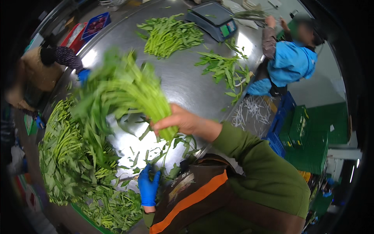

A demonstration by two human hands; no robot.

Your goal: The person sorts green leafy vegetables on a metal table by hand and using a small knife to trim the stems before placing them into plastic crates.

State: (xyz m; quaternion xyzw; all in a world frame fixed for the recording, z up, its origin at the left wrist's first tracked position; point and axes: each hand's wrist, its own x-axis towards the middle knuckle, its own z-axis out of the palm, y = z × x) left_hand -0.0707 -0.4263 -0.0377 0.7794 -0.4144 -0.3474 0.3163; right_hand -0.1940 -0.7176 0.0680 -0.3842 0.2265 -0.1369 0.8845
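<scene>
My right hand (178,120), bare, grips the cut stem ends of a large bunch of leafy green vegetables (137,87), its leafy end blurred and fanned out to the left. Below it, my left hand (149,182) wears a blue glove and stays low near the apron, thumb apart from the fingers. Loose leaves lie beside it, and a thin tool (136,177) with a brown end, perhaps a knife, touches its left side; whether the hand holds it is hidden. A big pile of the same greens (64,146) is at the left of the metal table (181,76).
A bundle of greens (173,36) and a digital scale (214,19) stand at the far side, with loose leafy stems (223,65) nearer. One person in blue (292,64) works at the right; another (41,67), in blue gloves, is at the left. Green crates (301,125) stand at right.
</scene>
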